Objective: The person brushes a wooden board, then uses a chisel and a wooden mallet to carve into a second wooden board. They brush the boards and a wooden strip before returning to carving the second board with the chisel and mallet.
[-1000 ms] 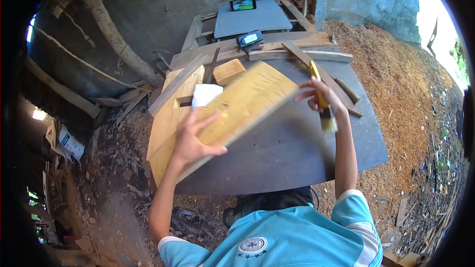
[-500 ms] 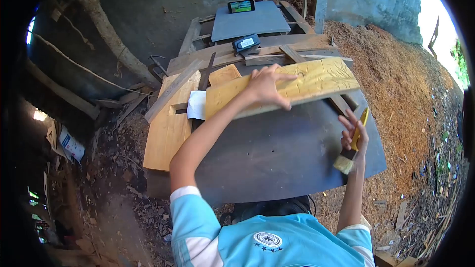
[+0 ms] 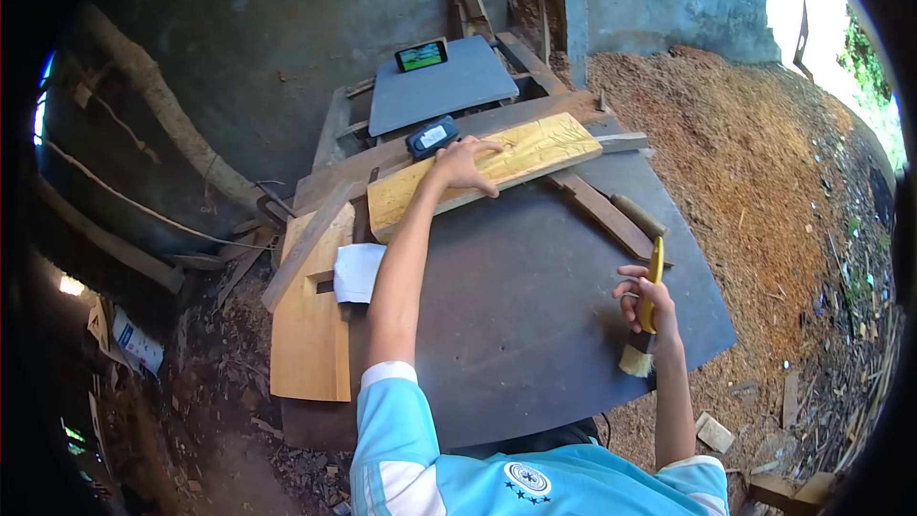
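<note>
A yellowish wooden board [image 3: 544,148], with dark markings at its right end, lies slantwise over the back of the dark tabletop. My left hand [image 3: 461,167] grips it, with the thumb at the near edge and fingers over the top face. In my right hand [image 3: 652,306], above the right side of the table, is a paintbrush [image 3: 657,272] with a yellow handle, its pale bristles pointing down. A white cloth or paper [image 3: 358,272] lies left of the board, beside a lighter wooden piece [image 3: 310,344] with a rectangular slot.
A phone [image 3: 421,56] with a lit screen stands on a grey panel [image 3: 444,91] at the back. Behind the board sits a dark boxy object [image 3: 433,137] with a white label. Wood strips [image 3: 607,215] lie on the table [image 3: 506,325]. Sawdust [image 3: 726,162] is heaped at right.
My left hand has shifted the board back and left, over the loose pieces behind it. The paintbrush has stayed in my right hand, slightly lower. The camera view has turned.
</note>
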`<state>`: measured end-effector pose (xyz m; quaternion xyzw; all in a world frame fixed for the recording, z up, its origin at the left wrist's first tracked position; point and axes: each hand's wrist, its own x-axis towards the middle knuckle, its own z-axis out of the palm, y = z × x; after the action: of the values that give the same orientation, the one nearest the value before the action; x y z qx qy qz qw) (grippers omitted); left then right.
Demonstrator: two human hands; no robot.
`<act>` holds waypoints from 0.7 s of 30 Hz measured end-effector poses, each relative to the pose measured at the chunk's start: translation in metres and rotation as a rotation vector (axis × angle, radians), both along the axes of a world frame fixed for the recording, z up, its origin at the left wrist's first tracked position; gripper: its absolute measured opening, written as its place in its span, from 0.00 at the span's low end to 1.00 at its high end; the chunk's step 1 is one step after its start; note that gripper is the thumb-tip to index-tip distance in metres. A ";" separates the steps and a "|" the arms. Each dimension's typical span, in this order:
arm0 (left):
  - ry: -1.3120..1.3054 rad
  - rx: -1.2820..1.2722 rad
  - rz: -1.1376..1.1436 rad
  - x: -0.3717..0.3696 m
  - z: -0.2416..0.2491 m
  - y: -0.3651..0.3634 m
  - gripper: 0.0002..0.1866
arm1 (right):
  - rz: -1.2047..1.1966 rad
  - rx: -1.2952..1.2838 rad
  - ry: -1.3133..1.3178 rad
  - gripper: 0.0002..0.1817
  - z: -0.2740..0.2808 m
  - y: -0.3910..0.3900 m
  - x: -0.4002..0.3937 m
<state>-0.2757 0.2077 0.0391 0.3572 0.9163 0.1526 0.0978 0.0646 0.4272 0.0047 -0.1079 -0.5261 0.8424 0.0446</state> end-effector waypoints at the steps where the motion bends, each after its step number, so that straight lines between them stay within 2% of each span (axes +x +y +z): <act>1: 0.029 -0.076 0.016 0.010 0.008 0.003 0.48 | 0.024 0.030 -0.027 0.21 0.002 -0.002 0.003; 3: 0.237 -0.111 0.030 0.026 0.005 0.001 0.46 | 0.007 0.082 -0.048 0.21 0.003 -0.003 0.004; 6: 0.348 0.048 0.038 0.053 -0.009 -0.022 0.42 | 0.030 0.128 -0.056 0.22 -0.011 0.006 0.004; 9: 0.399 0.200 0.048 0.118 0.018 -0.082 0.40 | 0.000 0.086 -0.077 0.20 -0.013 0.006 0.004; 12: 0.463 0.115 0.326 0.180 0.033 -0.169 0.37 | 0.030 0.108 -0.105 0.19 -0.013 0.007 0.003; 13: 0.401 -0.018 0.444 0.191 0.034 -0.202 0.38 | 0.049 0.123 -0.111 0.19 -0.013 0.006 0.002; 15: 0.368 -0.265 0.847 0.214 0.034 -0.252 0.40 | 0.087 0.152 -0.125 0.18 -0.012 0.004 0.001; 17: 0.260 -0.067 1.085 0.212 0.019 -0.307 0.43 | 0.102 0.188 -0.137 0.17 -0.014 0.003 -0.003; 21: 0.329 -0.111 0.997 0.165 -0.001 -0.358 0.39 | 0.094 0.259 -0.169 0.17 -0.015 -0.002 -0.005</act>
<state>-0.1109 -0.1500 0.0377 -0.1083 0.9849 0.0738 -0.1128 0.0600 0.4250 -0.0103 -0.1471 -0.6367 0.7565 -0.0258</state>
